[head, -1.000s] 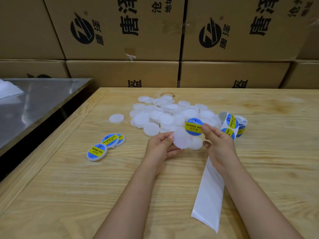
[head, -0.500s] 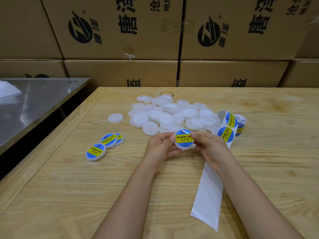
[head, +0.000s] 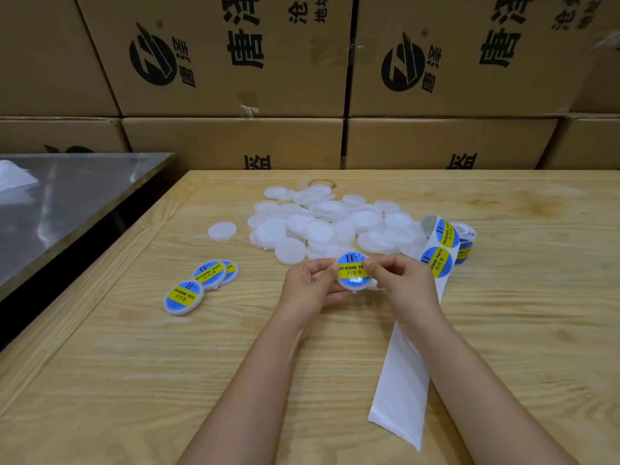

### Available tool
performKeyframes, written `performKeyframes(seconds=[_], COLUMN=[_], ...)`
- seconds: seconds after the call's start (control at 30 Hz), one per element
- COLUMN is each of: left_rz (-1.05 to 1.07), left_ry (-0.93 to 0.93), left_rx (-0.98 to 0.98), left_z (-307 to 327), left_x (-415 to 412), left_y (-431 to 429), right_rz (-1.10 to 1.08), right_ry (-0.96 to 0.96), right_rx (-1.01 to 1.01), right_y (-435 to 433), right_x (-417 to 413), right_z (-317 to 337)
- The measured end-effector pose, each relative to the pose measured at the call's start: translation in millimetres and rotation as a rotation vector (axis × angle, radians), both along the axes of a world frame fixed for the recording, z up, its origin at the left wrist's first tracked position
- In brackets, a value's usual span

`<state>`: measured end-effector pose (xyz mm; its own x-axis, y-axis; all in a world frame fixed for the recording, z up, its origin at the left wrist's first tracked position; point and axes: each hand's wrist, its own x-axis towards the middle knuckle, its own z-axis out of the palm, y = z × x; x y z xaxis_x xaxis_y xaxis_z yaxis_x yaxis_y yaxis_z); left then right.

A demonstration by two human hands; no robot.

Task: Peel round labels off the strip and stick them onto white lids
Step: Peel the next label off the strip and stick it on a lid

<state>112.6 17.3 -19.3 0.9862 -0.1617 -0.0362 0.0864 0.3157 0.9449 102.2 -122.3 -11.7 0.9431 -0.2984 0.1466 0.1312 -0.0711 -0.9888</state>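
Two bare hands meet above a wooden worktop (head: 134,380). The left hand (head: 310,288) grips a white lid (head: 352,288) by its left rim, fingers curled beneath. The right hand (head: 404,283) pinches the lid's right edge, a fingertip on the round blue-and-yellow label (head: 350,268) covering its face.

Just beyond both hands lies a pile of bare lids (head: 330,226). Just right of the right hand, the strip (head: 436,261) climbs to its roll (head: 465,241), and its empty backing (head: 402,380) trails under the right wrist. Well left of the left hand sit three finished lids (head: 184,297).

Likely risks: uneven pressing could leave a crease or bubble, or the label off-centre. The right forearm might also drag the backing and tip the roll.
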Motion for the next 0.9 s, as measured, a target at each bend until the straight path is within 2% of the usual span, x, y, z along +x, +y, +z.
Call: performKeyframes(seconds=[0.1,0.2,0.3,0.5,0.7,0.9], left_rz=[0.008,0.003,-0.002,-0.041,-0.053,0.000], left_ry=[0.004,0.021,0.045,0.028,0.003,0.020], left_rx=[-0.010,-0.052,-0.105,-0.121,-0.075,-0.232], left_z=[0,2,2,3,2,3], left_x=[0,0,0,-2,-7,-7], left_y=[0,-1,-2,-2,-9,-5], right_rz=[-0.071,-0.146,-0.156,-0.185,-0.281,-0.076], right_ry=[-0.081,-0.154,-0.199,-0.160,-0.143,-0.157], right_rx=[-0.187,-0.288,-0.253,-0.123,-0.093,-0.135], right_y=[4,10,15,16,21,26], right_x=[-3,-7,-9,-6,-4,-8], right_z=[-1,-3,-4,-7,-8,-9])
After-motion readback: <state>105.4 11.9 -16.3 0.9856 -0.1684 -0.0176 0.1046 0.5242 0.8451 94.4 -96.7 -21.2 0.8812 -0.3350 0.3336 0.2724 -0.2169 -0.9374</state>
